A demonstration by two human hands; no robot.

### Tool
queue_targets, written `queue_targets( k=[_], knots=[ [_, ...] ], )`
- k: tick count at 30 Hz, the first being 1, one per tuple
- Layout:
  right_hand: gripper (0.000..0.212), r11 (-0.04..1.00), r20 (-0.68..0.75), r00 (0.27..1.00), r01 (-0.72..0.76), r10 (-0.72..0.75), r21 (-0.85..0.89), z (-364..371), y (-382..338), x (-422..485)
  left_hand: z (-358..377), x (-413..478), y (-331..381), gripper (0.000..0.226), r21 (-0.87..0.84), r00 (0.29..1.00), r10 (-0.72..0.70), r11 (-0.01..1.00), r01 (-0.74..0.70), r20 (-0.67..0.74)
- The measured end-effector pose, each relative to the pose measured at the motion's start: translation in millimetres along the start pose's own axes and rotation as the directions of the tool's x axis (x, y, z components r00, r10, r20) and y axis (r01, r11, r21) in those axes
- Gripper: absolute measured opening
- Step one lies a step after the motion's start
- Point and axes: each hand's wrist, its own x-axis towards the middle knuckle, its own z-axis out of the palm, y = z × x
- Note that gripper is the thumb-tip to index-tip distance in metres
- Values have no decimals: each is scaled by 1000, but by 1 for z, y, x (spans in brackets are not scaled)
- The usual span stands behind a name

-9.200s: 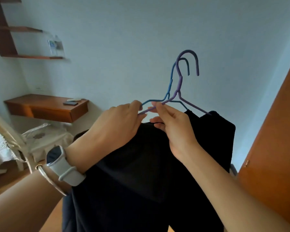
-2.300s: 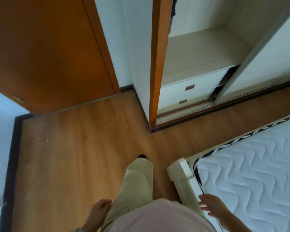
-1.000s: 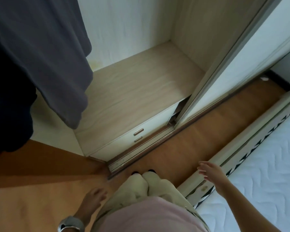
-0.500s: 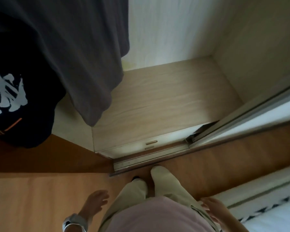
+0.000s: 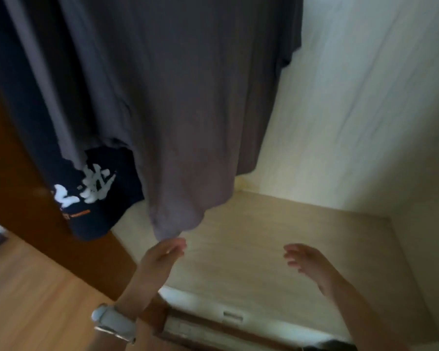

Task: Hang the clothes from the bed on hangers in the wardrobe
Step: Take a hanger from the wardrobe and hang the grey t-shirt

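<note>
Grey garment point(image 5: 188, 110): hangs inside the wardrobe point(image 5: 365, 122), its hem low over the pale shelf point(image 5: 276, 236). Navy garment point(image 5: 107, 198), white print: hangs just behind it, to the left. Left hand point(image 5: 160, 259), watch point(image 5: 114, 323) on the wrist: raised, fingers point(image 5: 175, 247) nearly straight, tips right at the grey hem; contact cannot be told, nothing gripped. Right hand point(image 5: 312, 264): raised over the shelf, fingers spread, relaxed, holding nothing. Wooden floor point(image 5: 36, 300): lower left.

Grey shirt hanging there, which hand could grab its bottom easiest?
Left, probably. The left hand reaches with fingertips right at the lowest corner of the grey shirt; the right hand hovers open further right, over the wardrobe shelf, away from cloth.
</note>
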Motion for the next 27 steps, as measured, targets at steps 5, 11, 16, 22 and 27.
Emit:
queue_targets(
  k=[5, 11, 16, 22, 27],
  knots=[
    [18, 885, 45, 885, 465, -463, -35, 13, -180, -12, -37, -25, 173, 22, -143, 854, 502, 843, -518, -137],
    [14, 532, 70, 533, 846, -844, -30, 29, -346, -85, -86, -59, 328, 19, -46, 494, 811, 507, -861, -313],
    [15, 387, -20, 391, 915, -920, 118, 42, -435, -136, -123, -56, 419, 21, 137, 295, 861, 380, -915, -414],
    [18, 312, -158, 294, 944, -943, -103, 71, -510, -151, -153, -22, 487, 37, 663, 440, 836, 536, -523, -329],
    [32, 484, -150, 477, 875, -866, -6, 90, -551, -151, -156, -5, 515, 35, 892, 614, 746, 428, -146, -258]
  ],
)
